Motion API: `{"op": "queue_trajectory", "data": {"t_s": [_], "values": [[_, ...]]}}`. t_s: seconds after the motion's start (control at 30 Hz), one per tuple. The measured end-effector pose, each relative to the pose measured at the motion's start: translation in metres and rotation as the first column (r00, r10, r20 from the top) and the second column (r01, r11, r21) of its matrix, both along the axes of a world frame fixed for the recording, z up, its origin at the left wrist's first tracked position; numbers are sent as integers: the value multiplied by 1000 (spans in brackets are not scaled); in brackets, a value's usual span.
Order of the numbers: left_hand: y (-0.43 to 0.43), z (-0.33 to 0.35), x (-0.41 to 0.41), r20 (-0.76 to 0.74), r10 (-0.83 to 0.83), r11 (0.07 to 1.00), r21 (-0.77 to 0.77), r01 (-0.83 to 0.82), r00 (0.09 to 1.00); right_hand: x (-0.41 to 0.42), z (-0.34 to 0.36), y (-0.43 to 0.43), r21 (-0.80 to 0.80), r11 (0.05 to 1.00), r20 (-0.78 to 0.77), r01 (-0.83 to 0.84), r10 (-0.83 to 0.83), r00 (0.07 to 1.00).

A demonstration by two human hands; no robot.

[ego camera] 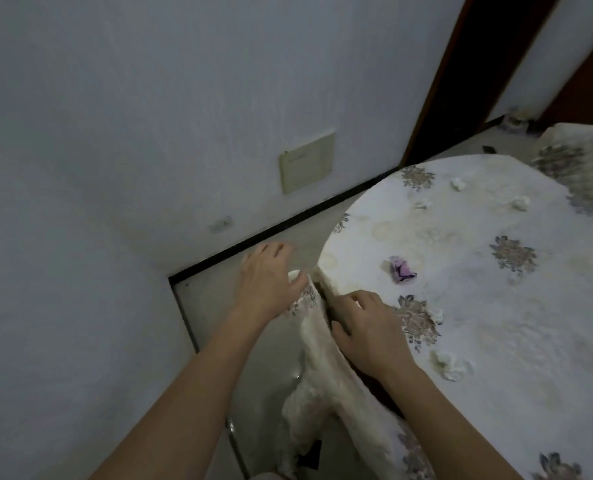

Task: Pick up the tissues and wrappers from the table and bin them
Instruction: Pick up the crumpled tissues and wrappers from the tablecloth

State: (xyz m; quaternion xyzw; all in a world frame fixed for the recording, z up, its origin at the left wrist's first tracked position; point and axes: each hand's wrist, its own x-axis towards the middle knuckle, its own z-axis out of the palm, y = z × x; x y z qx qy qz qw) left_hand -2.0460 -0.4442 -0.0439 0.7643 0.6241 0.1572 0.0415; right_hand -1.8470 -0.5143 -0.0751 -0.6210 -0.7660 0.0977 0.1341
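Note:
A round table (461, 341) under a white flowered cloth fills the right half. On it lie a crumpled purple wrapper (402, 269) and white tissues: one near the front (449, 365), a small one (438, 315), and three at the far side (458, 183), (521, 203), (423, 204). My left hand (271, 278) hovers over the floor just left of the table's edge, fingers spread; a small white bit (293, 274) shows by its thumb, and I cannot tell whether it is a tissue or cloth. My right hand (368, 327) rests palm down on the table's edge, fingers bent, nothing seen in it.
A flap of the cloth (319, 375) hangs down between my arms. A white wall with a beige panel (307, 161) and a black skirting stands to the left. A chair in matching cloth (579, 161) is at the far right. No bin is in view.

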Motion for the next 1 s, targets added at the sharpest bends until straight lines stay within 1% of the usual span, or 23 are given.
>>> {"op": "queue_trajectory", "data": {"t_s": [0.1, 0.17, 0.23, 0.33, 0.43, 0.53, 0.63, 0.77, 0.9, 1.0], "values": [[35, 0, 25, 32, -134, 991, -1, 135, 990, 9, 5, 17, 17, 991, -20, 131, -130, 991], [50, -4, 47, 82, -231, 973, 3, 232, 969, 22, 7, 19, 4, 977, -14, 215, -214, 977], [61, -10, 69, 109, -313, 949, -2, 315, 943, 40, 8, 15, -21, 953, -3, 304, -304, 953], [69, -18, 101, 132, -436, 897, -19, 442, 890, 72, 6, 1, -47, 901, -28, 432, -433, 901], [70, -20, 130, 100, -526, 846, -45, 532, 845, 102, 3, -19, -70, 833, -7, 549, -550, 835], [63, -23, 150, 47, -590, 801, -87, 592, 806, 127, -5, -42, -71, 769, -18, 636, -638, 770], [54, -30, 164, 25, -632, 767, -123, 630, 774, 147, -16, -61, -111, 707, -29, 698, -705, 709], [41, -41, 183, 50, -665, 734, -140, 664, 745, 163, -33, -80, -160, 671, -68, 724, -739, 670], [35, -57, 202, 77, -660, 732, -162, 662, 748, 179, -49, -87, -199, 667, -64, 718, -740, 669], [32, -69, 212, 123, -655, 714, -222, 664, 746, 184, -60, -88, -244, 646, -69, 723, -755, 652]]}}
